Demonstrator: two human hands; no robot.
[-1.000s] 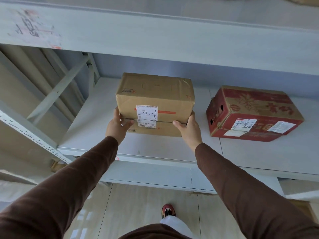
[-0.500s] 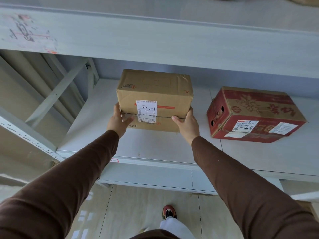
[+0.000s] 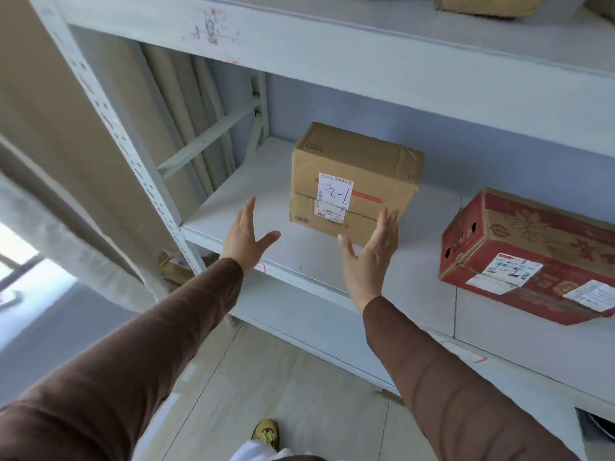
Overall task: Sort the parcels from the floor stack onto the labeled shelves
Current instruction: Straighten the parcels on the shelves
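A brown cardboard parcel (image 3: 356, 161) with a white label marked "1-2" rests on the white shelf board (image 3: 273, 181), near its left end. My left hand (image 3: 244, 237) hovers open just left of and in front of the parcel, not touching it. My right hand (image 3: 371, 257) is open too, palm turned toward the parcel's lower right corner, fingertips very close to it. A red printed carton (image 3: 532, 247) with white labels lies on the same shelf to the right.
A perforated grey upright post (image 3: 133, 154) stands left of the shelf. The upper shelf beam (image 3: 366, 51) runs overhead, with a brown box (image 3: 486, 5) on top. A lower shelf edge (image 3: 316, 314) juts toward me. Tiled floor and my shoe (image 3: 266, 430) are below.
Both hands have let go of the brown parcel and drawn back, fingers spread. The parcel now stands alone on the shelf. My view has shifted left and tilted.
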